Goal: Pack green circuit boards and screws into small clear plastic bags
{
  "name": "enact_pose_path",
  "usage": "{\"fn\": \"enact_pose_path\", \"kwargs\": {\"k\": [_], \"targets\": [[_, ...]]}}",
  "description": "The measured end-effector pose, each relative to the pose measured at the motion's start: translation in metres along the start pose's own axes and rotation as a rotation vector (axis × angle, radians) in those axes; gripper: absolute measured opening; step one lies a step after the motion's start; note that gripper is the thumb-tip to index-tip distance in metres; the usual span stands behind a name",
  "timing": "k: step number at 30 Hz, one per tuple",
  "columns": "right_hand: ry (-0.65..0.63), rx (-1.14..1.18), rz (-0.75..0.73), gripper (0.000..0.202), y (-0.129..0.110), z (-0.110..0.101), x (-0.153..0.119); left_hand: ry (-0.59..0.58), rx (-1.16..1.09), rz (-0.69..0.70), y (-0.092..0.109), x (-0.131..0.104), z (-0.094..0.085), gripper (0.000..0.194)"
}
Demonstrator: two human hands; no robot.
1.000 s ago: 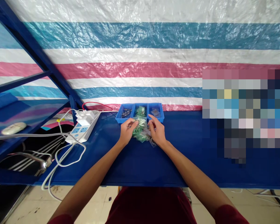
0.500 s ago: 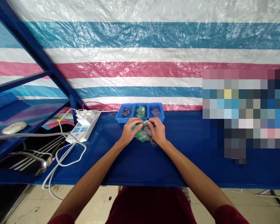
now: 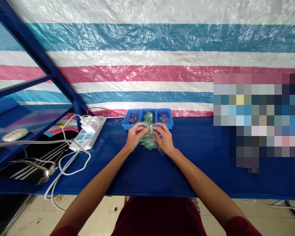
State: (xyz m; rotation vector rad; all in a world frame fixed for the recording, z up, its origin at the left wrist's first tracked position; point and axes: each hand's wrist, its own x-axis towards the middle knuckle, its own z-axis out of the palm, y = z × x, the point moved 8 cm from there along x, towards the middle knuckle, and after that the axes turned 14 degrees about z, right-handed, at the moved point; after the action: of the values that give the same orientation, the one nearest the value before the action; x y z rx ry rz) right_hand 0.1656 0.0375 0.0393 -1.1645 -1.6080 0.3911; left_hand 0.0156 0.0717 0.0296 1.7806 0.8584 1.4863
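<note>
My left hand (image 3: 135, 136) and my right hand (image 3: 164, 137) face each other over a pile of small green and clear plastic bags (image 3: 149, 143) on the blue table. Between my fingertips is a small plastic bag (image 3: 150, 128) with something whitish in it. Thumb and fingers of both hands are bent in on its sides; the exact grip is partly hidden. Just behind my hands stands a blue three-compartment tray (image 3: 171, 126). Its left compartment holds dark and silvery slim metal pieces (image 3: 133, 119), the middle one green bags (image 3: 148, 116), the right one clear bags (image 3: 164, 118).
A white power strip (image 3: 87, 137) with plugged-in adapters (image 3: 90, 124) lies on the left, its white cables (image 3: 61, 167) looping over the table edge. A computer mouse (image 3: 15, 134) rests on a shelf at far left. Striped plastic sheeting (image 3: 142, 72) hangs behind. The right side is pixelated.
My fingertips have moved slightly apart, and more of the whitish contents of the small bag shows between them. The tray and the pile stay in place.
</note>
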Motion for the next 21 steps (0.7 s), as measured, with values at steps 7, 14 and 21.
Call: {"fn": "enact_pose_path", "kwargs": {"k": [7,14,21], "targets": [[-0.002,0.032,0.125,0.022,0.014,0.002,0.002,-0.107,0.118,0.092,0.003,0.000,0.004,0.032],[0.069,0.056,0.082,0.021,0.011,-0.005,0.001,-0.159,0.081,0.051,-0.003,-0.003,0.012,0.030],[-0.013,0.047,-0.030,0.029,-0.001,0.001,0.000,0.000,-0.118,-0.069,-0.010,-0.002,0.003,0.051]]}}
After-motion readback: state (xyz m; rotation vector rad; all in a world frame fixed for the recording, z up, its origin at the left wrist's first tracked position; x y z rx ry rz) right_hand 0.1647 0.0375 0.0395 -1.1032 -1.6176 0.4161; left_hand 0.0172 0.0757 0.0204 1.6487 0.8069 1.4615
